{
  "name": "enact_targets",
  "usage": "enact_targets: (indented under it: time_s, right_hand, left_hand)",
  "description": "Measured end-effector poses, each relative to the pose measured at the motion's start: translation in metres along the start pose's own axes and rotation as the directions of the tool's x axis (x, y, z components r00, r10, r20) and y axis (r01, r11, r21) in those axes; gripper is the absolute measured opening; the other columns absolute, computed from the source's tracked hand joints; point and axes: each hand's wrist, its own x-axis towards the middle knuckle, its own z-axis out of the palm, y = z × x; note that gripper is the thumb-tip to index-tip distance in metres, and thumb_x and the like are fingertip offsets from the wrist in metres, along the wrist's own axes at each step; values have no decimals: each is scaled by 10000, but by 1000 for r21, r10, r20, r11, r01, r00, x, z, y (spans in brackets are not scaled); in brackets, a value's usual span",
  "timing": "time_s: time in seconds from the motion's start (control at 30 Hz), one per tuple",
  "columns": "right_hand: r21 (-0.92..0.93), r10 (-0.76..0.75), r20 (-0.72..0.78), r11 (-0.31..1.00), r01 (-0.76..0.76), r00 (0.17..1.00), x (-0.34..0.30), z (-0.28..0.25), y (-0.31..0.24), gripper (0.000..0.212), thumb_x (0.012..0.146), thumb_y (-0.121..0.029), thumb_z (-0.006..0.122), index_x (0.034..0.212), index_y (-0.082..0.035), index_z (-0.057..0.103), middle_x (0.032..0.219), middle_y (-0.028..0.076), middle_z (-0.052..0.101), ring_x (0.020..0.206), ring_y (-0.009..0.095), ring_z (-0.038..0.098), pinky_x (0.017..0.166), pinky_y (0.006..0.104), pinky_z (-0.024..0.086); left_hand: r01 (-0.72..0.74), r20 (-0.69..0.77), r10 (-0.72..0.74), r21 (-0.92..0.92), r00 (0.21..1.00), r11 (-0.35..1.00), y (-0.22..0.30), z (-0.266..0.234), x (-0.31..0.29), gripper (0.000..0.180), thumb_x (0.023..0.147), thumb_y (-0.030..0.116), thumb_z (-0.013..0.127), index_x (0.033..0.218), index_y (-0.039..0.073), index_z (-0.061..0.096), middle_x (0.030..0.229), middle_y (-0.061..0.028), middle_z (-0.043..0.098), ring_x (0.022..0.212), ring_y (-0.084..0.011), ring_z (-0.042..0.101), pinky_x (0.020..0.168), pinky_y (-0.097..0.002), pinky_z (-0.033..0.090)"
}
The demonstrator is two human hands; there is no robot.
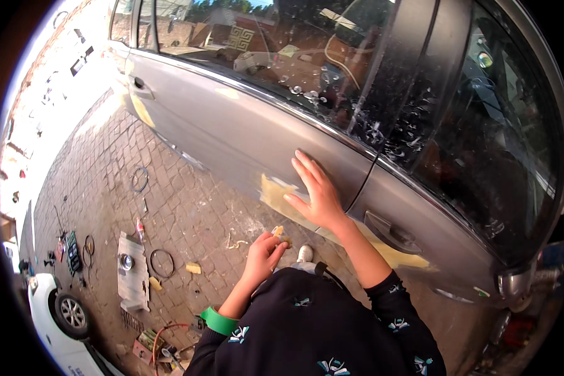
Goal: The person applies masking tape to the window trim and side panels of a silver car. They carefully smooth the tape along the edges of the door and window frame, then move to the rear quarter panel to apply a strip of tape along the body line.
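Note:
My right hand (319, 197) lies on the grey car door (232, 131) with its fingers stretched out, just above a patch of yellowish filler (276, 190). Lower down and to the left, my left hand (264, 255) is closed, pinching a small yellow piece (278, 231) that looks like folded sandpaper; its exact kind is hard to make out. A green ring like a tape roll (219, 321) sits around my left wrist. More filler (391, 254) shows below the door handle (391, 230) to the right.
The car stands along the far side and right. On the brick paving (188, 200) lie a metal sheet (131, 276), a black ring (162, 263), a yellow piece (193, 268) and a bottle (140, 230). A white car (59, 319) stands at the lower left, near a red hose (160, 335).

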Motion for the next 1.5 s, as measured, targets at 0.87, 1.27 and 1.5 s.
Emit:
enact_targets:
  time_s: [0.87,1.27,1.5]
  right_hand:
    - [539,147,653,598,-593,743,-50,129,-101,141,989,-83,689,1078,19,729,915,24,723,756,84,623,719,255,507]
    - [421,-50,886,500,-756,460,-44,237,-188,134,1007,-83,664,1115,-14,702,941,5,686,821,80,582,760,245,484]
    - [334,-207,942,620,-710,263,-58,277,-224,223,1082,-181,564,1219,-19,632,1133,43,666,1045,112,602,936,299,477]
  left_hand:
    - [145,-648,-220,-167,729,975,-50,-52,-122,343,990,141,640,1324,63,622,1126,-159,683,1068,-333,663,913,-403,519]
    - [36,-708,-319,-383,630,923,-81,-130,-193,197,1018,215,650,1058,24,677,949,-76,591,846,-169,598,761,-318,483]
    - [-4,-910,-319,-332,264,943,-98,-113,-228,257,1038,228,597,928,-5,595,859,-98,549,809,-220,558,730,-373,457]
